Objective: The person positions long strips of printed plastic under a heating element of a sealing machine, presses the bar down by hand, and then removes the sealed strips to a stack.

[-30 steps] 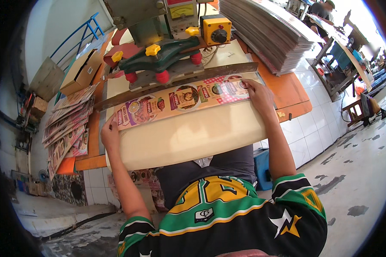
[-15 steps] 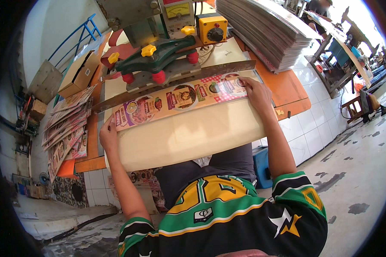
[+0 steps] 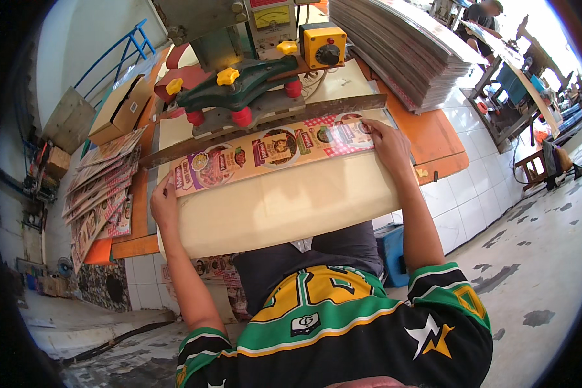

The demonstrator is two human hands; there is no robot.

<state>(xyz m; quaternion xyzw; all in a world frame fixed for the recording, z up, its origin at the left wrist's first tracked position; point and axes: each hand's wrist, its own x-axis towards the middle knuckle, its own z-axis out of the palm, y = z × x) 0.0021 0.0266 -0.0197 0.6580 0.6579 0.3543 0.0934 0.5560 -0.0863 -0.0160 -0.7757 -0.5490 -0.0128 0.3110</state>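
A long printed strip (image 3: 244,159) with food pictures and a red checked part lies across a cream sheet (image 3: 284,197) that curves down over the table's near edge. My left hand (image 3: 164,203) pinches the strip's left end between thumb and fingers. At the right end, my right hand (image 3: 389,143) grips the strip's edge the same way. The strip's far edge runs along a metal bar (image 3: 265,126). Just beyond that stands a press machine (image 3: 239,90) with a dark green frame, yellow knobs and red feet.
To the left, a pile of printed strips (image 3: 103,200) overhangs the orange table (image 3: 443,143), near an open cardboard box (image 3: 119,110). A tall stack of flat sheets (image 3: 401,52) stands at the back right. A yellow control box (image 3: 323,45) sits beside the press. Another person (image 3: 480,22) is far right.
The view has shifted very slightly. Both hands keep their places at the ends of the strip, which has hardly moved. The person in the background shows more fully.
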